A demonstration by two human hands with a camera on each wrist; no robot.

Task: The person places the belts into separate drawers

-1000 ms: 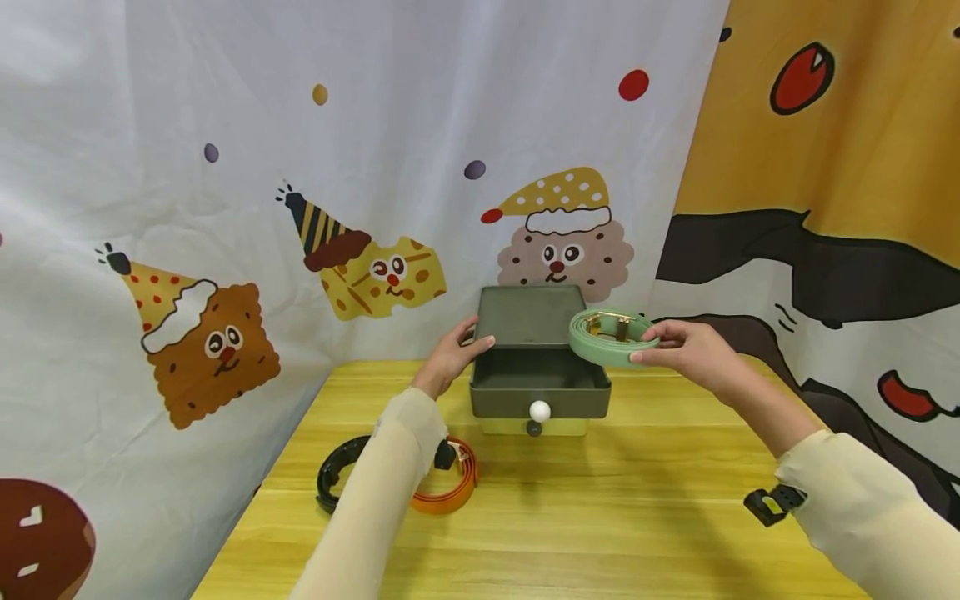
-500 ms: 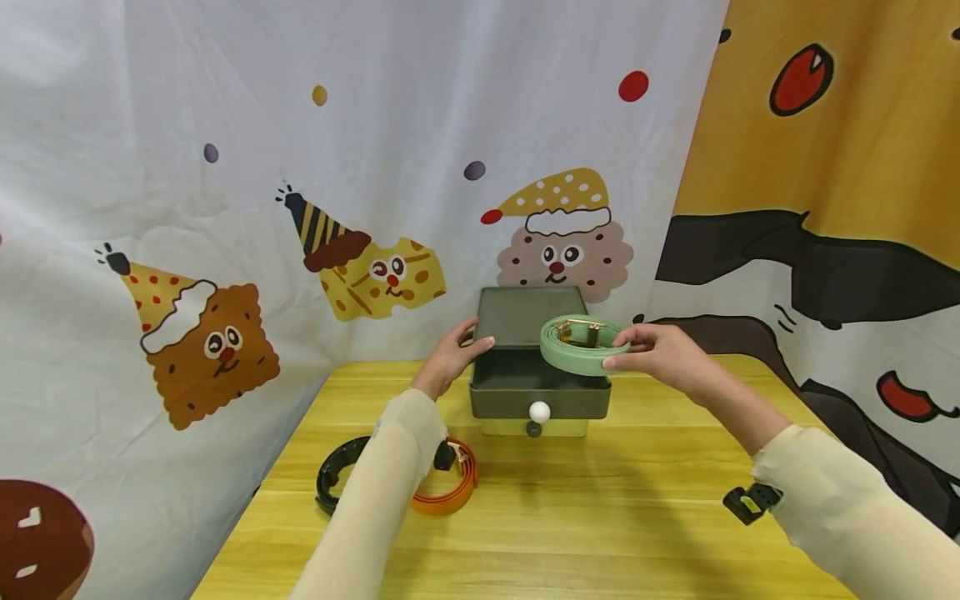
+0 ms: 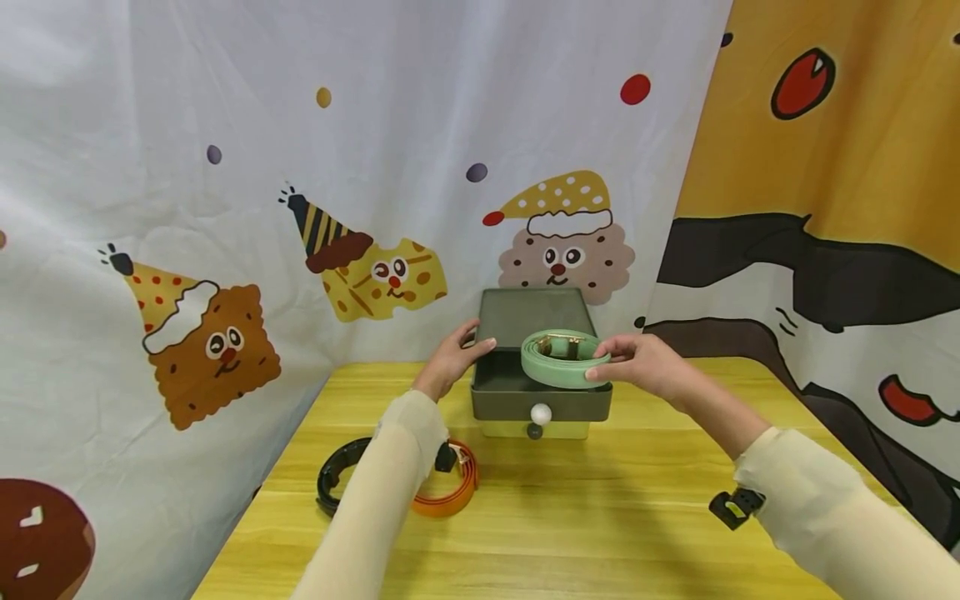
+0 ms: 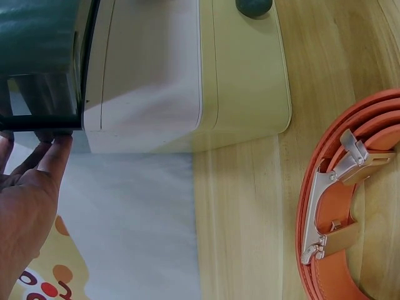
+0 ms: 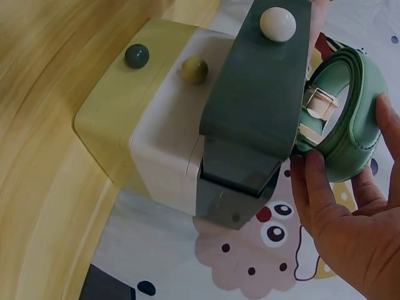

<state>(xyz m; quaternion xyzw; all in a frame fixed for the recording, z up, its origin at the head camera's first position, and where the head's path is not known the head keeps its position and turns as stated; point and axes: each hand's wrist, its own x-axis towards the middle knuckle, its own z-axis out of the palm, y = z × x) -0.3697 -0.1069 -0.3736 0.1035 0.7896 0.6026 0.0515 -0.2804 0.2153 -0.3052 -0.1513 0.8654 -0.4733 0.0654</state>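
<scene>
While its edges are cut off by the frame, a white cloth backdrop printed with cartoon figures (image 3: 420, 108) is seen behind a yellow wood-grained surface (image 3: 570, 533). On the surface is set a three-tier drawer box in dark green-grey, white and pale yellow (image 3: 534, 312); its top drawer (image 3: 510, 406) is pulled out, and by it the white tier is hidden from the head view. The box's left side is touched by the left hand (image 3: 450, 358), whose grip is relaxed. By the right hand (image 3: 637, 362), a coiled mint-green belt (image 3: 558, 372) is held in a pinching grip over the drawer, whose interior is partly blocked by it; whether coil and drawer touch cannot be told. Two more coils, one glossy black belt (image 3: 327, 479) and one orange belt (image 3: 450, 504), are partly covered by the cream left sleeve (image 3: 360, 517). Three round knobs are counted: a white knob (image 3: 541, 414), a dark grey knob (image 3: 534, 432) and, hidden from the head view, a yellow knob (image 5: 195, 70).
</scene>
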